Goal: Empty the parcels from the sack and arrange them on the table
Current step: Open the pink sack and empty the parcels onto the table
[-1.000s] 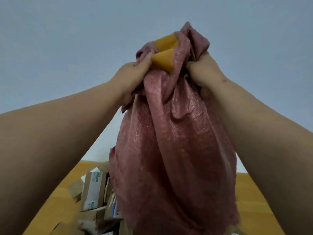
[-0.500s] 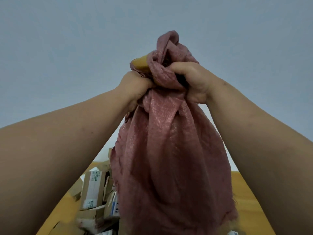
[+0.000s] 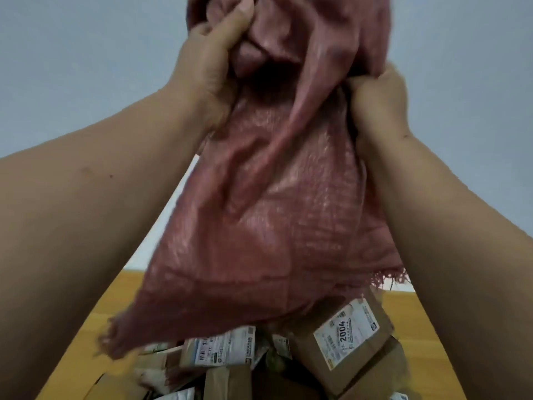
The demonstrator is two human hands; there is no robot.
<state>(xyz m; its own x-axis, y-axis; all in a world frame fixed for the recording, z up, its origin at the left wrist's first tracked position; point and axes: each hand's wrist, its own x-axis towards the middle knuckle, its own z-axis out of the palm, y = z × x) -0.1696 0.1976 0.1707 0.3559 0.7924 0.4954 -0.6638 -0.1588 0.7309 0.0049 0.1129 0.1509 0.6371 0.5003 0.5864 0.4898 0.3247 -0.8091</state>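
A pink woven sack hangs upside down in front of me, its frayed open mouth at the bottom. My left hand grips the bunched top of the sack on the left. My right hand grips the cloth on the right side. Under the sack's mouth lies a heap of cardboard parcels with white shipping labels, on the wooden table. One brown box bears a label reading 2004. Another labelled parcel lies to its left.
A plain grey wall fills the background. The table's wooden top shows on both sides of the heap, left and right.
The sack has risen and come closer. My hands have spread apart on its top. More parcels now lie under the mouth, with the 2004 box newly in view on the right.
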